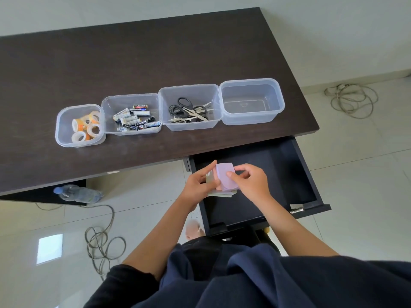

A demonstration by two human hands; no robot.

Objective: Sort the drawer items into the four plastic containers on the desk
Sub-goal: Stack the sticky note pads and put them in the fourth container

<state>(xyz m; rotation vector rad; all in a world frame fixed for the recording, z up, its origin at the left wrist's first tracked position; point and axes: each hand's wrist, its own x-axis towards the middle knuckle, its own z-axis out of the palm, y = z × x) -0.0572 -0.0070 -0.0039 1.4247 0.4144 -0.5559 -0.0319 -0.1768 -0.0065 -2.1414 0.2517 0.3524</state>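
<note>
Four clear plastic containers stand in a row on the dark desk [133, 63]. From the left they hold tape rolls [85, 127], batteries [135, 118] and scissors [189, 111]; the rightmost container [252, 101] has nothing in it. Below the desk edge the black drawer [289, 174] is pulled out. Over its left part, my left hand [199, 185] and my right hand [249, 181] together grip a stack of sticky-note pads [224, 174], lilac on top with paler pads beneath. The rest of the drawer floor looks bare.
A plastic water bottle [77, 193] lies on the floor under the desk at left. Coiled cables lie on the tiles at lower left [102, 243] and upper right [353, 101]. My dark-clothed lap fills the bottom of the view.
</note>
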